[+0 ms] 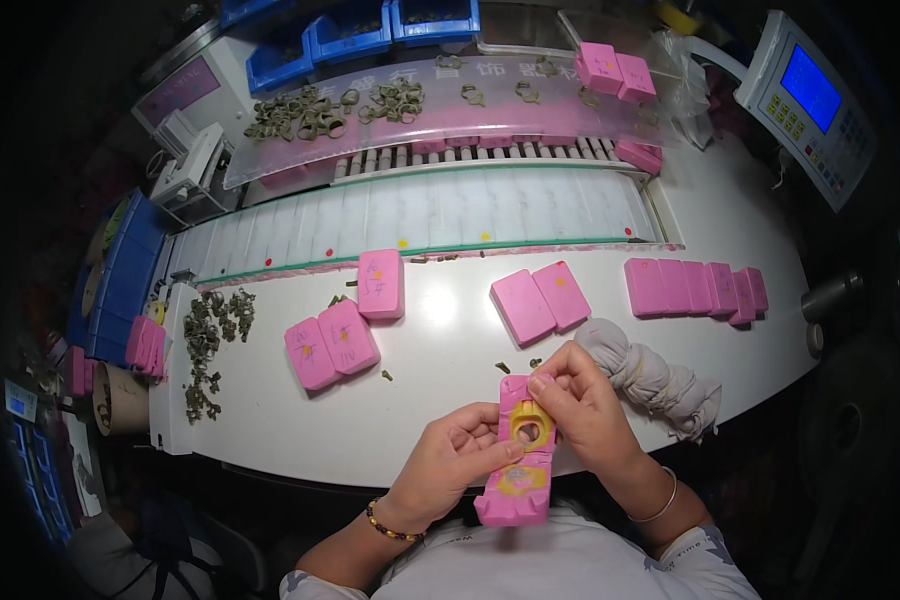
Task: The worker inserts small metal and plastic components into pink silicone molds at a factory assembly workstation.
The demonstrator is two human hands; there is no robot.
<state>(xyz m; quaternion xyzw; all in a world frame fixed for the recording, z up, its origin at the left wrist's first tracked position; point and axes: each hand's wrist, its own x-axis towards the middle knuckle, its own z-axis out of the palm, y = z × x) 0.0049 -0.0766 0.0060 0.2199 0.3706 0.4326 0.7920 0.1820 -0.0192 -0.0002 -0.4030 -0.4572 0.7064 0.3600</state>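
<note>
In front of my chest, past the table's near edge, a pink rubber mold [520, 488] lies opened out lengthwise between my hands. A yellow ring-shaped area [531, 425] surrounds a round hole in its upper part, and a yellow patch marks the lower part; whether the ring is a separate piece I cannot tell. My left hand [460, 455] grips the mold's left side, thumb across its face below the hole. The thumb and fingers of my right hand [575, 400] pinch its upper right edge. Small dark green scraps [503, 368] lie on the table just beyond it.
Closed pink molds [333, 345] stand in groups on the white table [430, 390]. A twisted whitish cloth [660, 375] lies right of my hands. Green ring-shaped pieces [215, 340] are heaped at left, more on a clear raised shelf [440, 110]. A blue-screened control panel [812, 90] rises at right.
</note>
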